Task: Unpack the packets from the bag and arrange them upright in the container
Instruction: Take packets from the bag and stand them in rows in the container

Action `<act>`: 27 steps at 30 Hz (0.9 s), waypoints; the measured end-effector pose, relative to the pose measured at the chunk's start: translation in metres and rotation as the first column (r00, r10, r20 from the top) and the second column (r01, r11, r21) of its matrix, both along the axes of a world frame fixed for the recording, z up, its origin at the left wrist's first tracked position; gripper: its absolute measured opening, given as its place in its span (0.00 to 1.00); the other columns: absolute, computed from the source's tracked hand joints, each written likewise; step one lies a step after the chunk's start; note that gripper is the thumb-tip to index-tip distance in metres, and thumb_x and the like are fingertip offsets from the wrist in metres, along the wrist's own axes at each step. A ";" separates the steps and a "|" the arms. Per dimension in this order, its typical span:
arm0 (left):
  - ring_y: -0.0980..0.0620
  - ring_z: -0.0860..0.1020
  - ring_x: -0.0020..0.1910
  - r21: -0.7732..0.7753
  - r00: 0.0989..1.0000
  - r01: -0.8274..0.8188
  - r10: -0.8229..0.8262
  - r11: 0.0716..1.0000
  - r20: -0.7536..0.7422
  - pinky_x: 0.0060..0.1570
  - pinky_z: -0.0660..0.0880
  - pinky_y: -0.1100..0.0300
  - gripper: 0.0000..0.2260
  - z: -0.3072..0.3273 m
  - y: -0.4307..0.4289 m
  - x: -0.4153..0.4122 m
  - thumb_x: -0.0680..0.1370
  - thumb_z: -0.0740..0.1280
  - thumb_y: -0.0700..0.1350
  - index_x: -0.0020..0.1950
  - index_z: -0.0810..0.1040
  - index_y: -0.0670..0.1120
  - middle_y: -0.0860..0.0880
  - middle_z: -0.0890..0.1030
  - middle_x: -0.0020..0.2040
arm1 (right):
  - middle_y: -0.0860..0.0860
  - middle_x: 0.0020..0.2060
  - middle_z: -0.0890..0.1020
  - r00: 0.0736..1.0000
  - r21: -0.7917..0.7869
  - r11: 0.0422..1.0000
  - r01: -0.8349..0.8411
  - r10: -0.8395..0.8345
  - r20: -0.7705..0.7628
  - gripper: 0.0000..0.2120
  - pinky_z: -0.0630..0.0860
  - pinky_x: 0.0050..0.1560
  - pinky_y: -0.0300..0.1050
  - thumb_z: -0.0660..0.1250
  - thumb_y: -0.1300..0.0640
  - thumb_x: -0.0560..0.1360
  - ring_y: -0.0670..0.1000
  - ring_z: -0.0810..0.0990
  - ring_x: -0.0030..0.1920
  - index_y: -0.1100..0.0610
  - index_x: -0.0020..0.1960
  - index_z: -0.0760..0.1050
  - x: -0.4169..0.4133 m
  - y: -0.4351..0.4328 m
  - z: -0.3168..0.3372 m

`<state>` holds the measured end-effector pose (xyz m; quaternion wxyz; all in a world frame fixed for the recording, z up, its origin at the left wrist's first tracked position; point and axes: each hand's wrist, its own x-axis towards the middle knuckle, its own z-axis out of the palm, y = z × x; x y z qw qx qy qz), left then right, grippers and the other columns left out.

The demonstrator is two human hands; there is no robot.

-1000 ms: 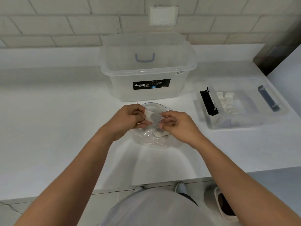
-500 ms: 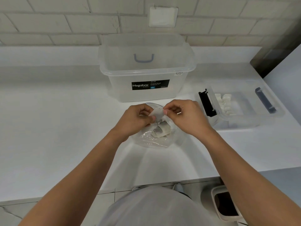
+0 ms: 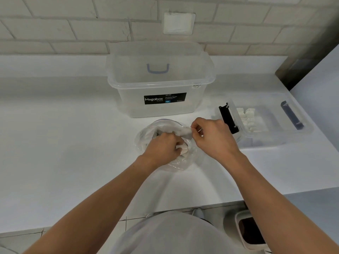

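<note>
White table [image 3: 64,143] against a pale brick wall carries everything.

Largest item, at the back centre, is a clear storage box [image 3: 159,83], open-topped. Its black label [image 3: 165,98] reads "Megabox STORAGE" with "12L" on a blue patch; the finer print is too small to read. A blue handle [image 3: 157,68] shows through the box's walls.

Right of it stands the low clear container [image 3: 266,142], with a black latch [image 3: 228,118] on its near-left end. Inside is a row of packets [image 3: 247,118], white and standing on edge close together.

The clear bag [image 3: 146,132] sits in front of the storage box, just left of the container, with its mouth open upward.

Left hand [image 3: 163,145] is down inside the bag, fingers curled round loose packets [image 3: 183,150] — white, bunched, count unclear.

Right hand [image 3: 212,136] pinches the bag's right rim between thumb and fingertips, with the rim pulled toward the container.
</note>
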<state>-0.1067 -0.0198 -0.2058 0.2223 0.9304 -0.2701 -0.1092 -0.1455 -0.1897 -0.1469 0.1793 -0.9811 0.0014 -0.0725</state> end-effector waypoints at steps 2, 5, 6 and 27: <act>0.52 0.78 0.36 -0.100 0.999 -0.032 0.031 0.995 -0.012 0.42 0.78 0.50 0.10 0.000 0.008 0.000 0.77 0.64 0.47 0.41 0.83 0.49 0.53 0.82 0.36 | 0.47 0.39 0.85 1.000 0.013 1.000 0.000 0.000 0.005 0.05 0.79 0.47 0.51 0.65 0.55 0.78 0.54 0.84 0.42 0.51 0.48 0.80 -0.002 -0.001 -0.002; 0.49 0.78 0.35 -0.227 0.994 -0.108 0.108 0.968 -0.009 0.42 0.76 0.50 0.10 0.011 0.022 0.000 0.79 0.64 0.42 0.43 0.84 0.45 0.49 0.83 0.35 | 0.46 0.38 0.84 0.998 0.034 0.999 -0.012 0.010 0.055 0.05 0.79 0.45 0.50 0.65 0.56 0.77 0.53 0.83 0.40 0.51 0.47 0.80 -0.003 0.001 -0.004; 0.48 0.78 0.36 -0.233 0.991 -0.130 0.134 0.964 0.000 0.43 0.76 0.51 0.10 0.016 0.027 0.001 0.80 0.64 0.41 0.45 0.85 0.44 0.49 0.83 0.36 | 0.46 0.38 0.84 0.998 0.033 0.999 -0.025 0.023 0.059 0.05 0.79 0.44 0.50 0.65 0.57 0.77 0.53 0.83 0.40 0.51 0.46 0.79 -0.003 0.003 -0.004; 0.47 0.86 0.50 -0.613 0.610 -0.771 -0.078 0.173 -0.789 0.53 0.82 0.58 0.04 0.039 0.046 -0.015 0.82 0.63 0.34 0.52 0.74 0.42 0.41 0.84 0.44 | 0.38 0.52 0.83 0.986 0.525 0.842 -0.123 0.163 -0.030 0.06 0.77 0.49 0.30 0.72 0.61 0.74 0.39 0.82 0.51 0.51 0.45 0.85 0.001 0.023 -0.001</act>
